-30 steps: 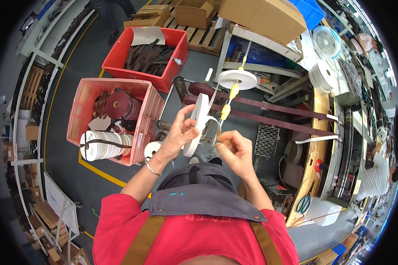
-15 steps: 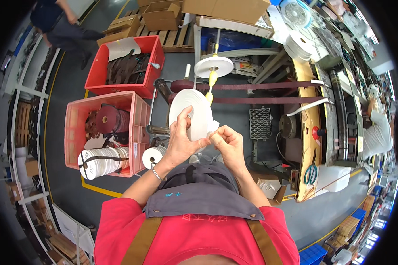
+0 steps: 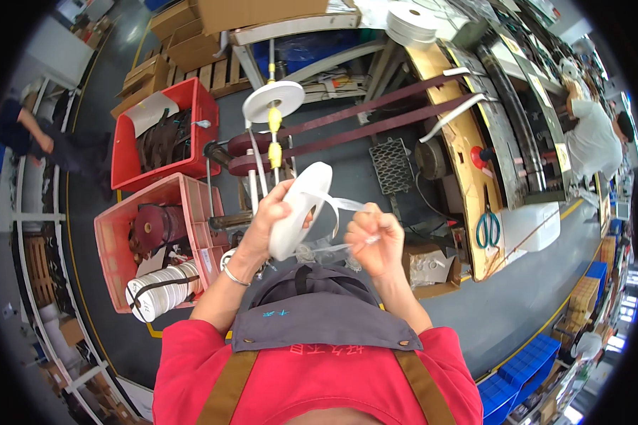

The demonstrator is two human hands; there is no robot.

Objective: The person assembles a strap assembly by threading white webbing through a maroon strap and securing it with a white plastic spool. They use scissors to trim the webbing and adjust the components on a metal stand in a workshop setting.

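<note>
My left hand [image 3: 271, 216] holds a roll of white ribbon [image 3: 290, 230] by its rim, tilted in front of my apron. Off the roll runs a loose length of ribbon [image 3: 349, 205], looping slightly on its way to my right hand [image 3: 377, 237]. The right fingers are closed on that ribbon, and a strand also stretches from beneath them toward the left. Beyond the hands, a spindle with yellow fittings [image 3: 275, 126] carries another white roll [image 3: 290, 93]. Burgundy straps [image 3: 376, 126] run from reels beside it to the machine bench at right.
To the left stand a red crate [image 3: 124, 152] of dark straps and a pink crate [image 3: 106, 227] with rolls. Teal-handled scissors [image 3: 483, 230] lie on the wooden bench edge [image 3: 485, 262]. A metal pedal [image 3: 390, 166] sits below the straps. Other people are at far left and right.
My right hand has moved off the roll, drawing ribbon out to the right. The roll has tilted in my left hand. My view has turned, and the person at left has shifted.
</note>
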